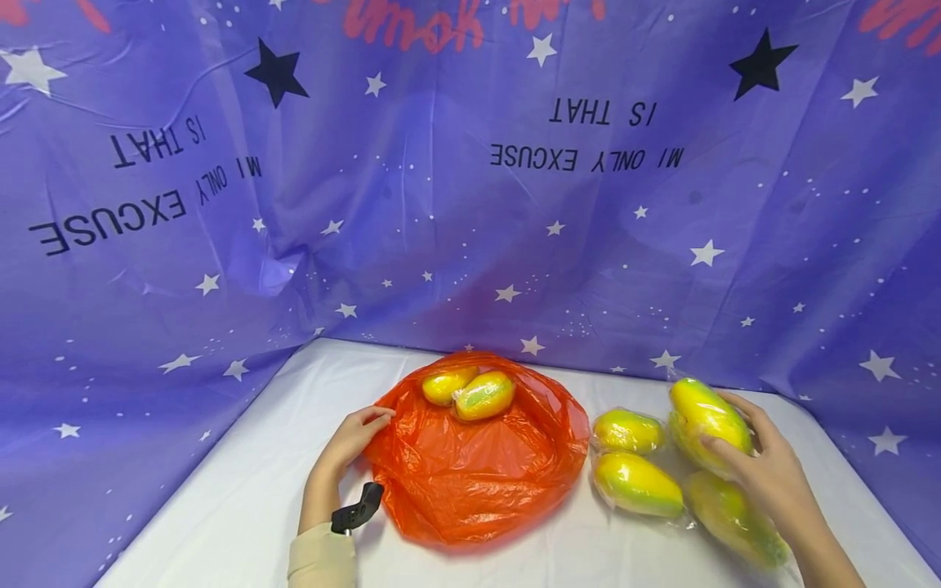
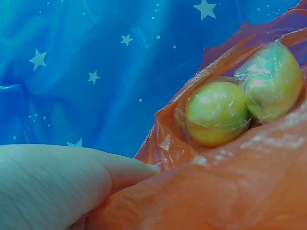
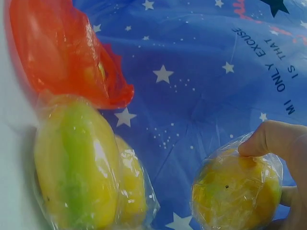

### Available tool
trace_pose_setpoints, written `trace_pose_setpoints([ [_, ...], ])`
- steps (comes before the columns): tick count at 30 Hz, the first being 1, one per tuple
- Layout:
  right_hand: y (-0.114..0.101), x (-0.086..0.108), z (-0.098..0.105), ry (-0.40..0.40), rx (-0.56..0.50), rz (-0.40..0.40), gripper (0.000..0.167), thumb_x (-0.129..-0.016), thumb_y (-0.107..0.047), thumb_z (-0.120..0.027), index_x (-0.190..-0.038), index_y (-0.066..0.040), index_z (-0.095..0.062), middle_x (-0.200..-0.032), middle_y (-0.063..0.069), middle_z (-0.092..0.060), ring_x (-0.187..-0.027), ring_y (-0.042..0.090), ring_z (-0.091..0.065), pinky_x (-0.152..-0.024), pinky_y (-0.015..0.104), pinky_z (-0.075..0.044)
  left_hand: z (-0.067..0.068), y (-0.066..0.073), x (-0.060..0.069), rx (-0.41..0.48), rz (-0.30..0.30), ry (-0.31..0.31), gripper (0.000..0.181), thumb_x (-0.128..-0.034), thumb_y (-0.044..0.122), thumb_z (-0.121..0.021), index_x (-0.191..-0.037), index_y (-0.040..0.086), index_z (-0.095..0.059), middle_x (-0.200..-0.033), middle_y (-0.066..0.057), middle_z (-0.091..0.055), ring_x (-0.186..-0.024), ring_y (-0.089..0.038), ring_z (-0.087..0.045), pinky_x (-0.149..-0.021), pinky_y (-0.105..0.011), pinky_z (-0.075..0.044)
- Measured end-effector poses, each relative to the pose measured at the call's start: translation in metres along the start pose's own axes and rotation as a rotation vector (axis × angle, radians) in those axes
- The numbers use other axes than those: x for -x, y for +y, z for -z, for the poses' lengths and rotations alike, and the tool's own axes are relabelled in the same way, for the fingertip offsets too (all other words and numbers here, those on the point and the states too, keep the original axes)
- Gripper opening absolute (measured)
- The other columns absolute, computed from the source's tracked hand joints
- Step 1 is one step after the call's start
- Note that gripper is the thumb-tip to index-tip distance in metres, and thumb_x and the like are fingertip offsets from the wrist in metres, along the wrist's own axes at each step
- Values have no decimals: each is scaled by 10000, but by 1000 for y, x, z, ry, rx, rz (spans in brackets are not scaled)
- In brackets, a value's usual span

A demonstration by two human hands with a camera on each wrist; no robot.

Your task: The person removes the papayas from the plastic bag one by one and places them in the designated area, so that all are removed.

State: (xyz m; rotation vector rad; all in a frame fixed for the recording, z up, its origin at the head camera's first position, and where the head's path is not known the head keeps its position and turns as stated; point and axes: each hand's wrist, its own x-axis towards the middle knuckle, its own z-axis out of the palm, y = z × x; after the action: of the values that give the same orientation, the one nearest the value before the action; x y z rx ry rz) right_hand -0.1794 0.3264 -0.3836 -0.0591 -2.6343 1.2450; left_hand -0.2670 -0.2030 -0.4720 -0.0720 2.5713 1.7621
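Note:
An orange-red plastic bag [image 1: 470, 474] lies with its mouth spread wide. Inside it rest two yellow-green papayas [image 1: 485, 396] in clear wrap, also visible in the left wrist view as a papaya [image 2: 218, 113] beside another. My left hand [image 1: 353, 441] pinches the bag's left rim between thumb and fingers. Right of the bag, my right hand [image 1: 764, 461] grips a wrapped papaya [image 1: 707, 416], thumb on the near side and fingers behind. In the right wrist view, this papaya [image 3: 237, 189] appears end-on, partly covered by the hand [image 3: 283, 148].
Between bag and right hand lie two wrapped papayas, one farther papaya [image 1: 628, 431] and one nearer papaya [image 1: 638, 485]. Another greener papaya [image 1: 735, 518] lies below the right hand. A purple star-printed curtain [image 1: 470, 204] encloses the white table [image 1: 243, 490] at the back and sides.

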Motion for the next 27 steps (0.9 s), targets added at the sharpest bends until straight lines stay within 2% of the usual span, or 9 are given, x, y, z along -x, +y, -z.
trace_pose_setpoints([
  [2, 4, 0, 3, 12, -15, -2, 765, -933, -358, -637, -1547, -198, -207, -1467, 305, -291, -1221, 554, -345, -840, 700, -341, 0, 0, -1, 2, 4, 2, 277, -970, 152, -550, -1155, -32, -644, -1222, -202, -592, -1102, -316, -530, -907, -403, -422],
  [4, 9, 1, 7, 42, -15, -7, 752, -933, -338, -644, -1541, -205, -222, -1473, 277, -285, -1225, 539, -345, -876, 607, -389, -1, -1, -1, 3, 7, 5, 274, -969, 148, -550, -1155, -29, -646, -1224, -197, -593, -1111, -317, -525, -918, -407, -419],
  [6, 15, 1, 10, 85, -27, 9, 718, -928, -284, -662, -1523, -212, -267, -1461, 213, -297, -1232, 406, -387, -875, 420, -456, -1, -1, -1, 3, 13, 6, 271, -970, 146, -549, -1154, -26, -648, -1228, -195, -592, -1121, -321, -519, -933, -415, -414],
  [9, 24, 2, 16, 141, -34, 24, 673, -915, -235, -683, -1489, -256, -333, -1387, 122, -334, -1093, 106, -444, -712, 152, -429, -1, -1, -2, 0, 14, 9, 271, -969, 149, -549, -1152, -23, -650, -1228, -190, -595, -1122, -321, -520, -936, -415, -414],
  [13, 33, 2, 24, 151, -44, 17, 658, -914, -231, -684, -1478, -276, -348, -1246, 54, -416, -903, -107, -407, -631, 134, -441, -1, -2, -3, 8, 18, 15, 261, -964, 139, -551, -1144, -19, -655, -1212, -178, -606, -1097, -302, -533, -912, -383, -421],
  [16, 39, 1, 29, 144, -40, -15, 649, -925, -258, -667, -1487, -277, -343, -1168, -69, -453, -872, -105, -433, -621, 150, -445, -1, -3, -3, 8, 22, 15, 258, -966, 138, -549, -1143, -16, -656, -1203, -169, -612, -1074, -282, -544, -890, -361, -426],
  [19, 45, 1, 34, 132, -40, -63, 641, -942, -300, -638, -1501, -332, -326, -1316, -74, -463, -1077, 41, -487, -643, 112, -408, 0, -4, -2, 2, 23, 12, 260, -969, 143, -546, -1146, -15, -653, -1198, -168, -613, -1058, -275, -549, -879, -359, -431],
  [23, 54, 0, 36, 127, -41, -105, 640, -954, -333, -613, -1511, -365, -300, -1503, -79, -310, -1276, 129, -354, -669, 64, -354, 0, -4, -2, 1, 23, 13, 261, -970, 148, -550, -1146, -15, -653, -1202, -171, -610, -1066, -280, -547, -892, -378, -431],
  [27, 63, -5, 37, 131, -54, -140, 645, -950, -349, -613, -1516, -338, -304, -1507, -52, -311, -1219, 84, -377, -668, 77, -373, -1, -3, -2, 1, 20, 13, 265, -971, 149, -551, -1149, -20, -651, -1210, -177, -606, -1087, -294, -540, -915, -401, -424],
])
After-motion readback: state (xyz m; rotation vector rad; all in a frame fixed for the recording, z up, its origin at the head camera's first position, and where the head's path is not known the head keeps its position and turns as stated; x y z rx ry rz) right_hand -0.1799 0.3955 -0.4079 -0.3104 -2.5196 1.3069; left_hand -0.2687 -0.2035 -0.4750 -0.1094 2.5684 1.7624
